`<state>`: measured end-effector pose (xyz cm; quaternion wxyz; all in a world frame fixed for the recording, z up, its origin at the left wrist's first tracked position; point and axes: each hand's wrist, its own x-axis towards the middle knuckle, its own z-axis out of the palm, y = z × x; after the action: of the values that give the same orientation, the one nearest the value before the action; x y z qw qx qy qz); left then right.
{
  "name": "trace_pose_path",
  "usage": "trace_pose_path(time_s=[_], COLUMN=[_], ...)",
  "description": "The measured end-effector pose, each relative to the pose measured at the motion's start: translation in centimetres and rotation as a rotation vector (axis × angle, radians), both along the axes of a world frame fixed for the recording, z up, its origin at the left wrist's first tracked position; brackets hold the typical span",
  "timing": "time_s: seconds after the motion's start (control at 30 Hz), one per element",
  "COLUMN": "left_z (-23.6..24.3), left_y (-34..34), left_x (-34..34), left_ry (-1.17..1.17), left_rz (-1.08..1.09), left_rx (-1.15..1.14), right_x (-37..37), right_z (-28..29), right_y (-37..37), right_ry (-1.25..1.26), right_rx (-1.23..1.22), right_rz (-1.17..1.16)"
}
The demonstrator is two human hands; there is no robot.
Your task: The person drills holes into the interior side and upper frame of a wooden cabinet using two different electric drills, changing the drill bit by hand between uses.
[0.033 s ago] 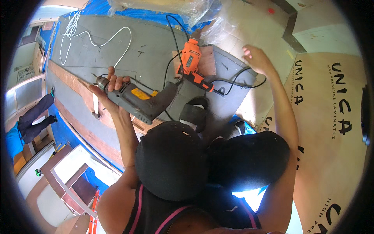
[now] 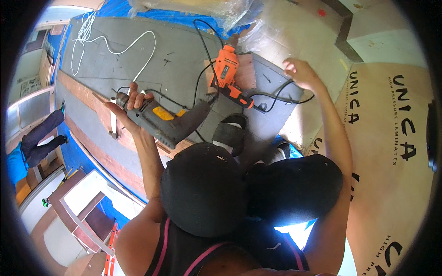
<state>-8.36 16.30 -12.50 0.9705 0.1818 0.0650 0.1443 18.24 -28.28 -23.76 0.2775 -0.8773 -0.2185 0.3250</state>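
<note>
A grey corded drill (image 2: 168, 118) with a yellow label lies across my left hand (image 2: 133, 105), whose fingers wrap round the front end near the chuck. Its handle points right, towards my knees. My right hand (image 2: 304, 74) is raised at the far right with fingers loosely bent and apart, nothing visible in them. Below that hand runs a black cable (image 2: 287, 99). Between my hands an orange drill (image 2: 227, 69) rests on a small square wooden piece (image 2: 246, 71), its chuck facing away from me.
A white cable (image 2: 152, 48) lies loosely coiled on the grey sheets (image 2: 133, 34). Left of my hand is a hammer (image 2: 113, 122). Clear plastic wrap (image 2: 230, 16) lies at the back, a printed board (image 2: 382, 138) at the right. Another person's legs (image 2: 41, 138) show far left.
My right hand has dropped slightly, its fingers shifting a little. The grey drill has tilted slightly in my left hand. The orange drill stays in place.
</note>
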Motion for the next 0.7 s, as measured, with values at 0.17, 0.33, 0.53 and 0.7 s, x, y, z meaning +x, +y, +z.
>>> trace_pose_path(time_s=[0.17,0.33,0.53,0.7], left_z=[-4.7,-9.2,-7.1,-4.8], left_y=[1.2,2.3,0.0,0.0], left_x=[-5.8,-9.1,-5.1,-2.0], left_ry=[0.209,0.448,0.344,0.232], left_rz=[-0.005,0.107,-0.025,-0.183], left_rx=[-0.299,0.005,-0.278,-0.164], right_x=[-4.1,-6.2,-6.0,-4.9], right_z=[-6.7,-10.6,-11.9,-12.6], right_y=[2.0,2.6,2.8,1.9], right_ry=[-0.084,-0.278,-0.317,-0.137], right_rx=[-0.119,-0.038,-0.055,0.083], right_rz=[0.066,0.049,0.102,-0.076])
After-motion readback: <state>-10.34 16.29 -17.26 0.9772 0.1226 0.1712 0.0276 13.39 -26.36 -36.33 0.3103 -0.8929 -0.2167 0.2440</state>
